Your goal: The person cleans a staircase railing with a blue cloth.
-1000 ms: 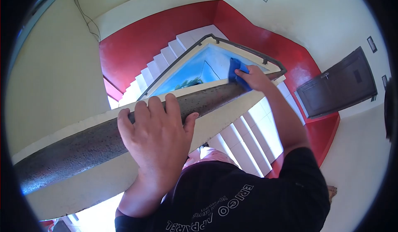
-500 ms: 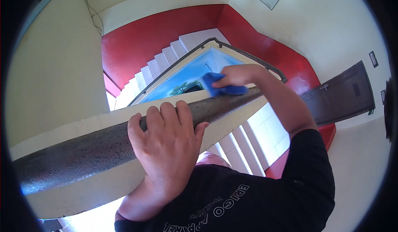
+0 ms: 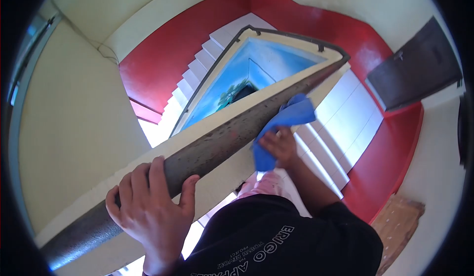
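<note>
A dark, round handrail with a worn, speckled surface runs diagonally from the lower left to the upper right. My left hand is wrapped over its lower part, thumb on the near side and fingers across the top. Farther up, my right hand grips a blue cloth on the near side of the rail. Part of the cloth lies against the rail's edge, and a loose end hangs below the hand. The right fingers are slightly blurred and partly covered by the cloth.
White stairs climb beyond the rail beside a red wall band. Tiled steps lie to the right, below the rail. A dark door stands at the far right, and a brown board at the lower right.
My right hand has brought the blue cloth from the rail's top down to its near side. My left hand appears lower and farther left, still on the rail. The view has shifted.
</note>
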The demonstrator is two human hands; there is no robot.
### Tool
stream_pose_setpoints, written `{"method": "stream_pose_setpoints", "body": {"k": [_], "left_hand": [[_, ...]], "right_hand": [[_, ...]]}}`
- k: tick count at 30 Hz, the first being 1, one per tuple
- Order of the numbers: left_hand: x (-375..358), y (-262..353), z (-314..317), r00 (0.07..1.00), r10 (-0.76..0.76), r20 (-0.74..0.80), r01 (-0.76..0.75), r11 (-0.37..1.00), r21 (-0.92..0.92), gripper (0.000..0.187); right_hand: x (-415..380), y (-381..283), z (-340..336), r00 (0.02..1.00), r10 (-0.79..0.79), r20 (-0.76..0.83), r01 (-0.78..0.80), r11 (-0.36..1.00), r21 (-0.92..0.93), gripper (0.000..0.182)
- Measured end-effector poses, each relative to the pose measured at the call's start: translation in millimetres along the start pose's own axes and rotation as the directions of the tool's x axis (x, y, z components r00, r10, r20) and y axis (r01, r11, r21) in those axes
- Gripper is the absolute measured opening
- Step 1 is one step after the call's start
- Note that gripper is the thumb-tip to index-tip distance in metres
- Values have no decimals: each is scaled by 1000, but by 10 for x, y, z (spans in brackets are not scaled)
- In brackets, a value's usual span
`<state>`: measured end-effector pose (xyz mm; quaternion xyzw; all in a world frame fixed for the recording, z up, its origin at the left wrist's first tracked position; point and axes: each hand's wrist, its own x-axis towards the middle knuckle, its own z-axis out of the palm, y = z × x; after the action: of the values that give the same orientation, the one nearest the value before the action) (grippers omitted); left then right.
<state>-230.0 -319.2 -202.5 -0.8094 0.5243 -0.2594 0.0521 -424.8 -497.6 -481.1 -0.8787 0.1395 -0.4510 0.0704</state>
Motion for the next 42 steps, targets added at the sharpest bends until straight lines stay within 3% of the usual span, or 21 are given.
{"method": "stream_pose_setpoints", "body": {"k": [2, 4, 6, 8, 9, 12, 15, 17, 18, 20, 21, 22, 24, 27, 29, 30, 32, 35, 38, 40, 42], "left_hand": [[-11, 32, 13, 1000, 9, 5, -9, 999, 36, 52], [-32, 57, 39, 1000, 22, -11, -21, 997, 78, 54], [-78, 77, 81, 1000, -10, -21, 12, 994, 106, 59], [-58, 156, 124, 998, -28, -57, 36, 990, 137, 65], [-57, 159, 147, 997, -26, -73, 37, 988, 153, 67], [-101, 178, 158, 996, -33, -79, 46, 985, 164, 70], [-69, 189, 176, 994, -84, -70, 95, 982, 164, 71], [-52, 224, 196, 991, -95, -91, 111, 976, 186, 72], [-63, 226, 205, 992, -97, -86, 112, 974, 195, 72], [-83, 191, 237, 993, -86, -79, 100, 975, 197, 71], [-96, 181, 241, 993, -83, -89, 99, 974, 205, 71], [-75, 196, 241, 992, -76, -96, 95, 973, 211, 72], [129, 297, 110, 980, 65, -187, -23, 975, 222, 63], [142, 323, 134, 985, 21, -172, 19, 974, 228, 69], [140, 345, 153, 986, 15, -167, 25, 972, 233, 71], [161, 353, 145, 987, 13, -160, 25, 972, 235, 71], [143, 396, 137, 989, 2, -146, 33, 970, 241, 72], [186, 405, 139, 985, 26, -171, 17, 969, 245, 73], [190, 494, 170, 974, 47, -224, 9, 970, 241, 73], [210, 503, 136, 979, 61, -193, -6, 963, 270, 73], [232, 468, 153, 979, 63, -193, -14, 970, 245, 72]], "right_hand": [[-128, 457, 21, 978, 133, -162, -138, 990, -23, 42], [36, 707, -17, 730, 606, -315, -527, 794, 304, 45], [191, 524, -31, 708, 654, -266, -589, 755, 288, 51], [515, 349, -235, 945, 298, -137, -290, 954, 77, 54], [697, 100, -342, 982, 180, -59, -164, 965, 204, 56], [618, 455, -455, 996, 76, -36, -64, 962, 265, 56], [203, 1496, -535, 951, 296, -87, -292, 955, 53, 50], [-340, 2375, -464, 616, 761, -205, -771, 636, 44, 35], [-395, 2634, -579, 490, 849, -197, -858, 510, 64, 37], [-96, 2552, -621, 401, 909, -116, -916, 396, -60, 32], [-187, 2425, -340, 666, 724, -177, -739, 673, -27, 36], [-16, 2034, -323, 818, 558, -137, -561, 828, 23, 33], [251, 1421, -551, 919, 391, 51, -392, 889, 239, 48], [101, 1796, -677, 953, 283, 103, -301, 910, 285, 59], [-371, 2587, -527, 899, 437, 2, -430, 884, 181, 57], [-749, 3050, -380, 780, 609, -148, -607, 792, 63, 50], [-877, 3777, -596, 324, 932, -163, -939, 338, 66, 45], [-632, 3781, -541, 209, 951, -226, -972, 228, 60, 48], [-627, 2823, -235, 496, 797, -344, -801, 573, 174, 34], [-329, 2125, -577, 672, 741, -23, -708, 651, 273, 43], [-406, 2226, -648, 744, 667, 30, -651, 714, 256, 43]]}}
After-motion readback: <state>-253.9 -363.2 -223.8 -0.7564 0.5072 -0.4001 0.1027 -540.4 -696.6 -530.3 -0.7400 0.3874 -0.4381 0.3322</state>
